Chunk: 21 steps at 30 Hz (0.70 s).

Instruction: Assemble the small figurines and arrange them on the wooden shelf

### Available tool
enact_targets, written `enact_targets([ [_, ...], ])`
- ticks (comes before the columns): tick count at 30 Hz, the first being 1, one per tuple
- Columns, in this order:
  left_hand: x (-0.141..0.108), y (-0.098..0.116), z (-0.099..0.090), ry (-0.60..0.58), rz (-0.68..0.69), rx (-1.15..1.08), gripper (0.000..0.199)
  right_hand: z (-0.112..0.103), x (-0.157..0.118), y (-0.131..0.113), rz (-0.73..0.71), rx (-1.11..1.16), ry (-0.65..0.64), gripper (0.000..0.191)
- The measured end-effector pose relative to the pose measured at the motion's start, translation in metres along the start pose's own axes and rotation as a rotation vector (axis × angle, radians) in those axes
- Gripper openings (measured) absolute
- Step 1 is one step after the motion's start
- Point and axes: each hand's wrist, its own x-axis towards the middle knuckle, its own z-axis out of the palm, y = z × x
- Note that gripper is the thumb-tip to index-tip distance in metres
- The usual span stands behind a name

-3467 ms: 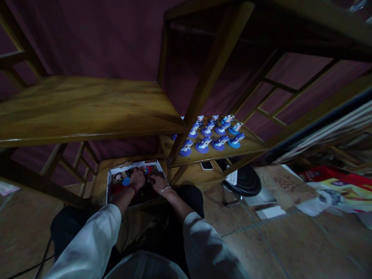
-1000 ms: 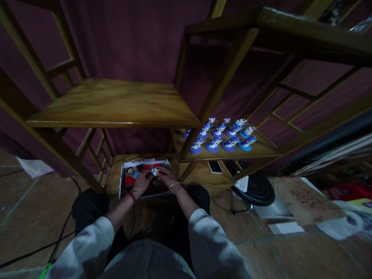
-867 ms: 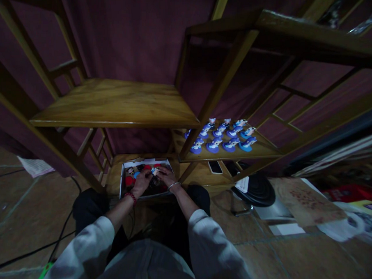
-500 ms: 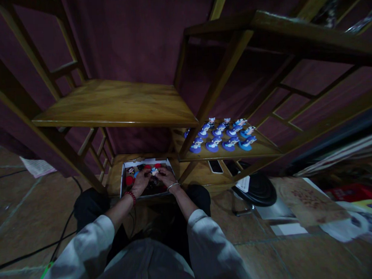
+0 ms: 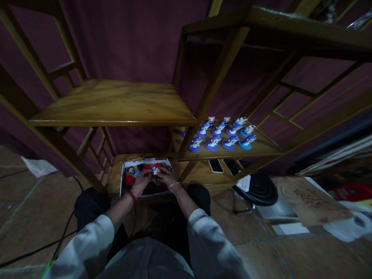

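Observation:
A shallow white box [image 5: 123, 181] sits on the low wooden shelf between my knees, with red, blue and dark small pieces inside. My left hand [image 5: 141, 181], with a red bead bracelet, reaches over the box from the left, its fingers bent toward the middle. From the right comes my right hand [image 5: 166, 177], a bracelet on its wrist, its fingers closed on a small white and blue figure [image 5: 155, 171]. The left fingertips are close beside this figure; whether they touch it is too small to tell.
Several purple and blue figurines [image 5: 213, 143] stand in rows on the shelf at right. Below them lies a phone [image 5: 216, 166]. An upper wooden shelf [image 5: 116, 103] juts out above the box. A round black seat [image 5: 259, 189] stands at right.
The small figure between my hands has shifted slightly and seems turned. Both hands stay over the box, with only small finger movements. The camera view has shifted a little.

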Motion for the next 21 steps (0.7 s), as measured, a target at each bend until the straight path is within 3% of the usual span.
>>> enact_targets([
  [6,-0.002,0.003,-0.004,-0.083,-0.033,0.039,0.013,0.0,0.001,-0.001,0.08,0.02,0.014,0.039],
  [12,-0.001,0.001,-0.005,-0.12,-0.038,0.236,0.017,0.001,0.002,0.0,0.107,-0.084,0.062,0.035],
  [16,0.006,-0.004,-0.013,0.024,-0.014,0.6,0.024,0.0,0.007,0.005,0.148,-0.095,0.169,0.031],
  [21,0.016,-0.002,-0.039,0.209,0.028,0.827,0.03,-0.001,0.014,0.013,0.129,-0.083,0.196,0.025],
])
